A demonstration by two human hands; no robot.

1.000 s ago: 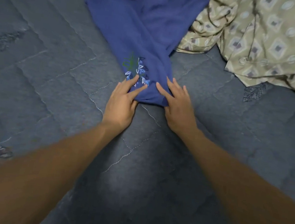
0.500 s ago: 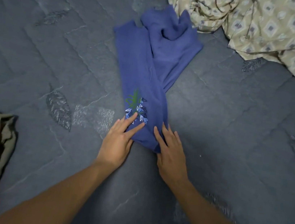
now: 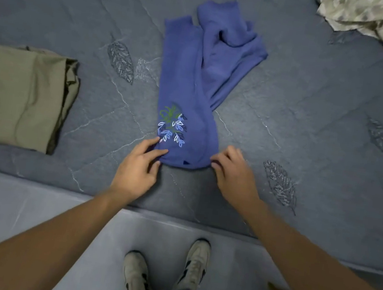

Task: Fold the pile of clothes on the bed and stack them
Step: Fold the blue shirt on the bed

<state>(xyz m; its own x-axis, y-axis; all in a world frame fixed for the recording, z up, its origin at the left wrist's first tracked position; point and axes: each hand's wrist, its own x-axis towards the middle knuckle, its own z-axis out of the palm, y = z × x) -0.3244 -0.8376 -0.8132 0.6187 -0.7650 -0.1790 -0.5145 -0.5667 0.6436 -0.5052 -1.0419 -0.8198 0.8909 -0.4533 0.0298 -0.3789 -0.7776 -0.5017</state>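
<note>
Blue quilted bed [image 3: 315, 93], with a blue garment [image 3: 184, 80] folded into a long strip mid-mattress, leafy embroidery near its close end. Left hand [image 3: 136, 169] and right hand [image 3: 233, 173] each pinch a near corner.

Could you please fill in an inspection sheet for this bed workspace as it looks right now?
Surface: blue quilted mattress with stitched leaf patterns.
Job's things: blue trousers lie lengthwise, far end rumpled, flower print near the close end; folded olive garment at left.
Clutter: patterned sheet bunched at the far right corner.
Grippers: left hand and right hand each pinch a near corner of the trousers.
Cables: nothing seen.
Surroundings: two shoes on the floor below the bed edge.
</note>
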